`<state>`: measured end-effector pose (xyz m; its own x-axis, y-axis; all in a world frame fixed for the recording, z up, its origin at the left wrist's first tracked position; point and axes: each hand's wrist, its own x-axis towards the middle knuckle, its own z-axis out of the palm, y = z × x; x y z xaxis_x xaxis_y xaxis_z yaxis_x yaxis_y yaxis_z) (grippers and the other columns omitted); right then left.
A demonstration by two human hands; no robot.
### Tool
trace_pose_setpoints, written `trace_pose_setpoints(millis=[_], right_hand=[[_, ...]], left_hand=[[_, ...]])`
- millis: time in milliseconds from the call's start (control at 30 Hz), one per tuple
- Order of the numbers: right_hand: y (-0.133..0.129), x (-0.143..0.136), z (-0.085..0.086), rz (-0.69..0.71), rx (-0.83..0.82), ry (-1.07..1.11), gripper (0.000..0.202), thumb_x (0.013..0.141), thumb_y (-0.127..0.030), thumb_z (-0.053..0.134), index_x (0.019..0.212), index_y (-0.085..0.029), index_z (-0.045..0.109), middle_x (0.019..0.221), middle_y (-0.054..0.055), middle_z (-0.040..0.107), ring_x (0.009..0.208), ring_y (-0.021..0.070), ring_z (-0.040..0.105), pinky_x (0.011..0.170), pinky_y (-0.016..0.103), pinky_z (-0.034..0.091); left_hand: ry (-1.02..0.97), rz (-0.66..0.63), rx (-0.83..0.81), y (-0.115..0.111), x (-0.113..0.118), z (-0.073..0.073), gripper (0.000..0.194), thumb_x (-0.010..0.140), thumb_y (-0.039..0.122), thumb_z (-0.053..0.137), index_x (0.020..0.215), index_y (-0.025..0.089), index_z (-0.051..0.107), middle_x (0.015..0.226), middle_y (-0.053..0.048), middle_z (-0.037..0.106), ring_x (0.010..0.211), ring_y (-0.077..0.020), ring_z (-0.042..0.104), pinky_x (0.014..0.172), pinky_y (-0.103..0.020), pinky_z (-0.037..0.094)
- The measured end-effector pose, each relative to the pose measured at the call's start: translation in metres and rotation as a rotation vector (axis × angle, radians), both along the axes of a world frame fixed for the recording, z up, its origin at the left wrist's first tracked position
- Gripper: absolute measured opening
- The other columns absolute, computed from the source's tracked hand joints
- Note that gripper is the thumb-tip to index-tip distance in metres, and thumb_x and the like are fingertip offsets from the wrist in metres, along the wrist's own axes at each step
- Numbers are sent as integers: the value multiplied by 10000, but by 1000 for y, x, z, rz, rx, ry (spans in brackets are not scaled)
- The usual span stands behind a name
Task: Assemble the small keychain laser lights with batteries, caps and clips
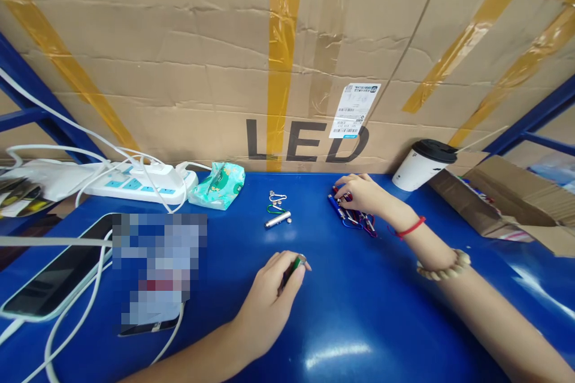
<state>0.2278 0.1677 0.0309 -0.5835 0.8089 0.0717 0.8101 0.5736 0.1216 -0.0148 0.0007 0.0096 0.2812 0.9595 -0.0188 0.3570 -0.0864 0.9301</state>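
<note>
My left hand (pixel 274 296) is closed around a small green metal cylinder (pixel 298 262), which looks like a mini flashlight; its silver end pokes out between thumb and forefinger. Farther right, my right hand (pixel 365 192) reaches down onto a pile of blue and red mini flashlights (pixel 336 206) with carabiner clips. Its fingers are curled at the pile, and what lies between the fingertips is hidden. Between and beyond my hands lie a silver mini flashlight (pixel 278 219), a green carabiner (pixel 275 209), a silver carabiner (pixel 278 197) and several tiny round silver parts.
Behind the blue table (pixel 359 299) stands a large cardboard box (pixel 202 72) marked LED. At right are a lidded paper cup (pixel 420 167) and an open carton (pixel 476 209). At left are a power strip (pixel 135 188), a tissue pack (pixel 220 185), a phone (pixel 58 269) and white cables.
</note>
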Motion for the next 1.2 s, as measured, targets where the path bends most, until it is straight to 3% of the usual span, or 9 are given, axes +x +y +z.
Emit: trace_pose_setpoints(millis=[167, 267, 367, 467, 667, 1000, 1200], right_hand=[[3, 1, 8, -3, 24, 49, 72, 738, -244, 659, 692, -219, 708, 986, 44, 671, 936, 230, 581, 737, 345, 363], [2, 2, 20, -22, 54, 90, 116, 773, -310, 642, 774, -209, 700, 940, 48, 684, 922, 232, 598, 737, 347, 390], [-3, -5, 26, -15, 60, 158, 196, 836, -357, 570, 846, -194, 678, 822, 34, 703, 780, 185, 636, 747, 328, 424], [-9, -20, 21, 101, -11, 271, 146, 820, -312, 602, 861, -189, 670, 737, 12, 704, 685, 159, 642, 725, 298, 447], [-18, -47, 4, 330, -300, 317, 127, 818, -241, 591, 903, -198, 675, 864, 8, 708, 724, 147, 651, 750, 286, 454], [-19, -66, 0, 340, -391, 417, 220, 877, -245, 488, 1005, -183, 656, 952, 39, 689, 825, 154, 627, 774, 273, 479], [-18, -67, 1, 289, -432, 392, 193, 844, -280, 544, 941, -158, 656, 872, 52, 682, 741, 148, 624, 699, 261, 497]], left_hand=[[-4, -4, -5, -1, 0, 1, 246, 922, 317, 355, 869, 216, 573, 773, -8, 541, 718, -167, 508, 645, -263, 383], [-5, -3, -18, -1, -1, 2, 246, 924, 317, 352, 879, 216, 571, 774, -9, 536, 714, -167, 502, 642, -265, 376], [-9, -17, -16, 0, 0, 0, 243, 929, 315, 346, 882, 216, 563, 781, -9, 535, 724, -166, 499, 656, -268, 374], [6, -31, -1, 0, 1, -1, 229, 932, 291, 352, 867, 213, 557, 801, -7, 551, 745, -165, 501, 695, -274, 375], [69, -52, 41, -4, 2, 3, 213, 929, 239, 370, 862, 206, 569, 806, 0, 575, 751, -159, 496, 752, -283, 370], [36, -45, 124, -4, 2, -3, 198, 921, 216, 385, 841, 195, 565, 792, 8, 582, 747, -147, 497, 736, -267, 366], [16, -15, 158, -4, 1, -2, 202, 912, 208, 391, 832, 188, 575, 794, 3, 573, 756, -150, 506, 725, -263, 375]])
